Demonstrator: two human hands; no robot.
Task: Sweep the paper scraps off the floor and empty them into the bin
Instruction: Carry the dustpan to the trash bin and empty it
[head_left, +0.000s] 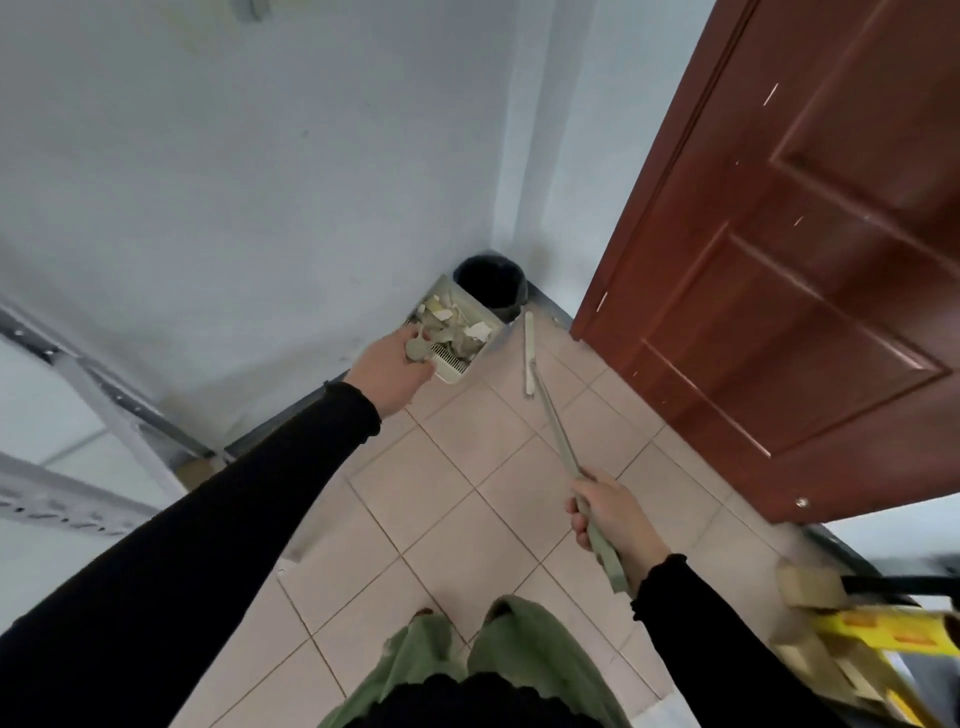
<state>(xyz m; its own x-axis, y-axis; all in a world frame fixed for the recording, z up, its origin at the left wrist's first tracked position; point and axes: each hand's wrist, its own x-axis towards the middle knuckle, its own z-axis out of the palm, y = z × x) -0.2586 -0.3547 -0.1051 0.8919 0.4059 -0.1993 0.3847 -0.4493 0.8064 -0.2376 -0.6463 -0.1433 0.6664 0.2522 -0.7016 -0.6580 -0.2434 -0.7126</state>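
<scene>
My left hand (396, 370) grips the handle end of a pale green dustpan (457, 332) and holds it up beside a dark round bin (491, 288) in the wall corner. Several white and grey paper scraps (470, 330) lie heaped inside the pan. The pan's far edge is close to the bin's rim. My right hand (608, 512) grips the long pale green broom handle (558, 441). The broom head (530, 353) is narrow and rests on the tiles just right of the dustpan.
A brown wooden door (779, 249) stands open on the right, close to the bin. A metal shelf frame (119, 415) is at the left. Cardboard and a yellow box (862, 629) sit at the lower right. Beige floor tiles (457, 519) lie under my feet.
</scene>
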